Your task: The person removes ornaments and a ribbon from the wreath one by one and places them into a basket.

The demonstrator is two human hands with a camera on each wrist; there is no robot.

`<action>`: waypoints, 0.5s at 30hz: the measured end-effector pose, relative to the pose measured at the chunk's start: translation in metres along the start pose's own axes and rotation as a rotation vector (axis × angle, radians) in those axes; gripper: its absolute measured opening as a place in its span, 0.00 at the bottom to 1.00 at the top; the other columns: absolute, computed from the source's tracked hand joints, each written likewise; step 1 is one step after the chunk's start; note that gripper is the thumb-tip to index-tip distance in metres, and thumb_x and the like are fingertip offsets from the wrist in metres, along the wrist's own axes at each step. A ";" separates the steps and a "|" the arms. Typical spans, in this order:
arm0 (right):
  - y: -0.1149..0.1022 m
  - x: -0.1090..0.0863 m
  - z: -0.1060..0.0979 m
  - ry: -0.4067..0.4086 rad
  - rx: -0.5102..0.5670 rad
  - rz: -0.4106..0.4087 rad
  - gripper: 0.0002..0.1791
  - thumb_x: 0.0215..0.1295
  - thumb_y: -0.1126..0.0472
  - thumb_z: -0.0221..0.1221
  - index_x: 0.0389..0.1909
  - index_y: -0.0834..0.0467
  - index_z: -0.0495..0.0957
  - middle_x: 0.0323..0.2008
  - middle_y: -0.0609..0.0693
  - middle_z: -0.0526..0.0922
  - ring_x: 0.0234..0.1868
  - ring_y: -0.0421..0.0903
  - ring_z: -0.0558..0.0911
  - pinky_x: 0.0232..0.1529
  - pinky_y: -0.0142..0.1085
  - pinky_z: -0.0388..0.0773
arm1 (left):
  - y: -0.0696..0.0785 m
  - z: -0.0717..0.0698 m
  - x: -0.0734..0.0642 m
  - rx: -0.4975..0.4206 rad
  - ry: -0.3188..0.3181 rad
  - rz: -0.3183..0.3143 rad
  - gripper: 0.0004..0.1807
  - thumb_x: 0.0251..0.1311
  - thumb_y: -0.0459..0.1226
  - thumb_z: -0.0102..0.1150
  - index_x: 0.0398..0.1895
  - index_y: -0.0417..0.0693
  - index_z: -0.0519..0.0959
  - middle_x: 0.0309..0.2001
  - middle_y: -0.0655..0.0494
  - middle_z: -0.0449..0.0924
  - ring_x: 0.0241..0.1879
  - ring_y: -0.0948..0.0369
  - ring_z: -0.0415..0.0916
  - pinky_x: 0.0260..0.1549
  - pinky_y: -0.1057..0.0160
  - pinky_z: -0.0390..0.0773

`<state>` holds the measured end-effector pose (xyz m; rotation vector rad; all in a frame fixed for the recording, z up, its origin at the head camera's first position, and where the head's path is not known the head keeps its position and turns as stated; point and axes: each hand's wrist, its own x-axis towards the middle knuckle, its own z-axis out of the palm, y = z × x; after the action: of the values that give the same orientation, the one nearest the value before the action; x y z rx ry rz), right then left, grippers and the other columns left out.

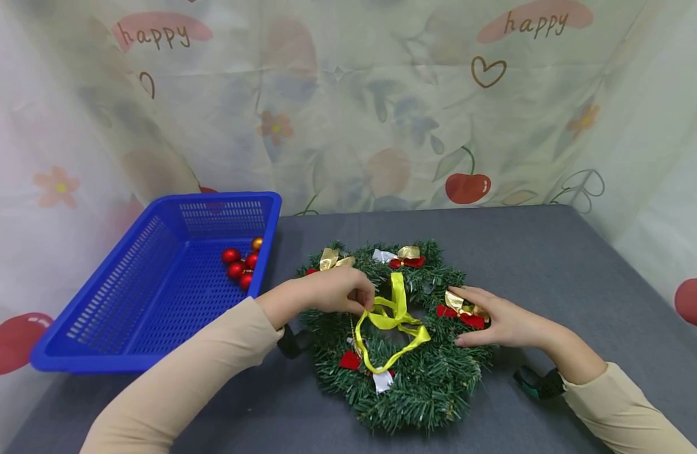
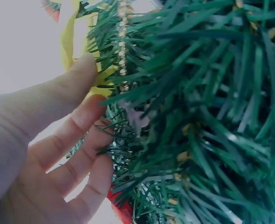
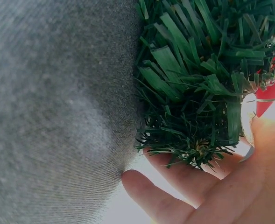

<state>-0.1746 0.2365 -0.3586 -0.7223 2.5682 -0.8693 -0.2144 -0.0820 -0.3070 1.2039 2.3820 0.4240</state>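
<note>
A green wreath with red, gold and white bows lies on the grey table. Over its middle trails a yellow ribbon, looped and loose at one end. My left hand pinches the ribbon between thumb and forefinger at the wreath's left side; the left wrist view shows the yellow ribbon at the thumb tip, beside a string of gold beads. On the wreath's right side rests my right hand, fingers spread around a gold and red bow. In the right wrist view its fingers reach the wreath's outer edge.
A blue plastic basket stands to the left, holding several red balls and a gold ball at its right side. Behind the grey table hangs a printed curtain.
</note>
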 end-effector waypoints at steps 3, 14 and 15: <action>0.000 0.000 0.000 -0.001 -0.005 0.001 0.47 0.56 0.46 0.63 0.71 0.60 0.52 0.68 0.71 0.52 0.67 0.72 0.55 0.55 0.64 0.65 | -0.001 -0.002 0.000 -0.034 0.020 0.021 0.04 0.62 0.33 0.56 0.37 0.47 0.80 0.34 0.54 0.80 0.28 0.68 0.72 0.30 0.73 0.71; 0.001 0.000 0.000 -0.002 0.002 -0.002 0.47 0.56 0.46 0.63 0.71 0.61 0.52 0.68 0.71 0.51 0.67 0.72 0.53 0.56 0.64 0.64 | 0.008 -0.011 -0.008 -0.153 0.115 0.116 0.04 0.61 0.34 0.57 0.36 0.45 0.80 0.37 0.52 0.81 0.32 0.67 0.76 0.36 0.72 0.75; 0.001 0.000 0.000 -0.002 0.002 -0.003 0.47 0.56 0.46 0.63 0.71 0.61 0.52 0.68 0.71 0.51 0.67 0.72 0.53 0.56 0.64 0.64 | 0.009 -0.012 -0.009 -0.159 0.122 0.121 0.04 0.61 0.34 0.57 0.36 0.45 0.80 0.37 0.52 0.81 0.33 0.67 0.77 0.37 0.72 0.76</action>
<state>-0.1749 0.2373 -0.3591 -0.7265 2.5653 -0.8714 -0.2097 -0.0847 -0.2904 1.2848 2.3312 0.7311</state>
